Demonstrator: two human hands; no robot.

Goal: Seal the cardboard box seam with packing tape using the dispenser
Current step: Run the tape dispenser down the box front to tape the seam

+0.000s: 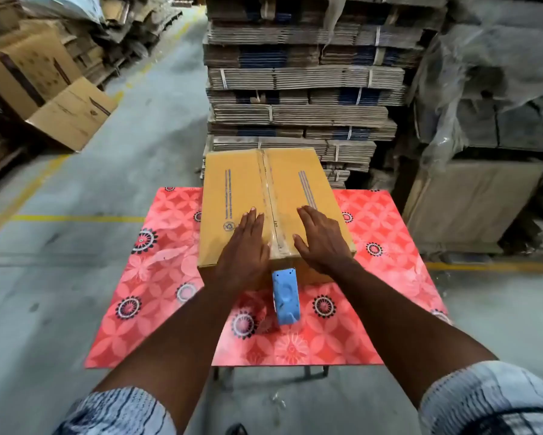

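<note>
A box (276, 211) sits on the tabletop (157, 277), tape already along its seam. Left hand (248, 243) and right hand (322, 240) press flat, grips wide, empty. Dispenser (285, 298) leans against the box's near side; sealing looks nearly done.

Concrete floor (144, 127), stacked flat cartons (301, 76), perhaps plastic-wrapped.
</note>
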